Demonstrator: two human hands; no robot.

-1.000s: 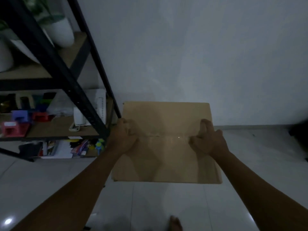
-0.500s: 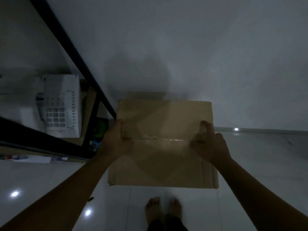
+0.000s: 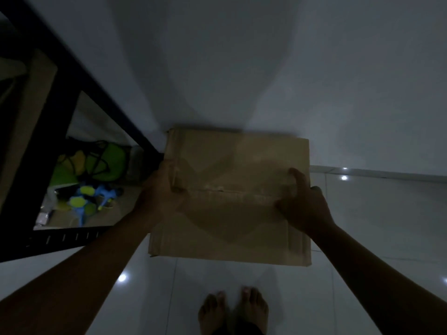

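Note:
A brown cardboard box [image 3: 237, 165] with a taped seam across its top hangs in front of me, low over the floor and close to the white wall. My left hand [image 3: 160, 189] grips its left edge, thumb on top. My right hand [image 3: 304, 204] grips the right edge at the seam, thumb laid over the top. The fingers of both hands are hidden under the box sides.
A black metal shelf rack [image 3: 58, 97] stands to the left, its post touching the box's far left corner. Green and blue toys [image 3: 92, 180] lie on its low shelf. White floor tiles [image 3: 375, 213] spread to the right. My bare feet [image 3: 233, 310] show below the box.
The box has come down beside the rack, from the level of the telephone shelf to the lowest shelf. My view has tilted further down, so my feet show more. Both hands keep their grip.

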